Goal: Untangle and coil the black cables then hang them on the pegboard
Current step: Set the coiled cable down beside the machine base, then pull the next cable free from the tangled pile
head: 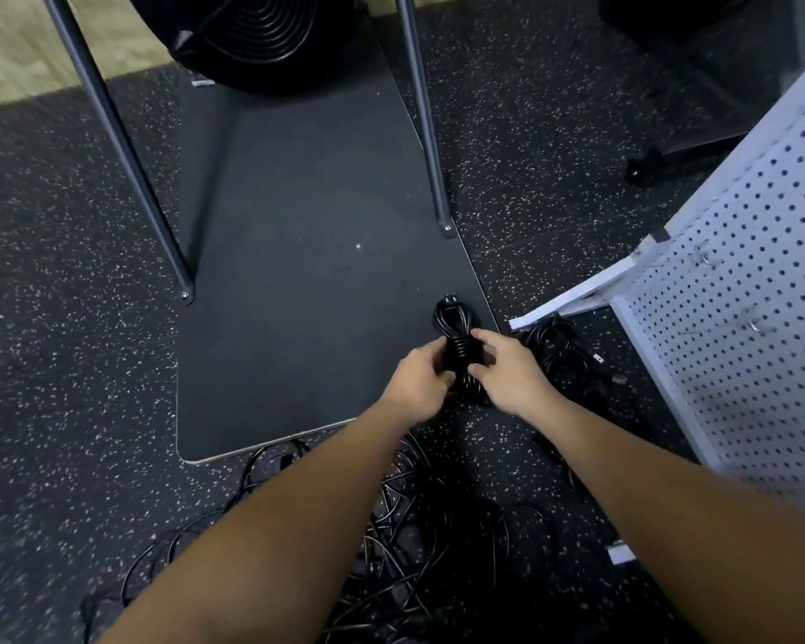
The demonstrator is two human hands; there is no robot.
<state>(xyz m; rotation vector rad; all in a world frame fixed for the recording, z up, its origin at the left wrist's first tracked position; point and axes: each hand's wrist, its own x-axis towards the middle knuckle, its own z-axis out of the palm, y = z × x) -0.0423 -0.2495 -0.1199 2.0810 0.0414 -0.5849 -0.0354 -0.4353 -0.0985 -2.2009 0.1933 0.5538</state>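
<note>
head view: at lower centre of the frame, the left hand (420,385) and right hand (508,375) each hold a narrow grip on the coiled black cable bundle (456,334), wrapped at its middle, plug end up, over the dark rectangular floor mat (298,271). risk: a loosened grip would likely let the wrap unwind. a tangled pile of loose black cables (410,527) lies on the floor at bottom centre; it could snag on lifting. the white perforated pegboard (740,318) stands at right.

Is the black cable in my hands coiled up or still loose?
Coiled. The cable bundle is looped, with wraps around its middle, held by the left hand and right hand.
</note>
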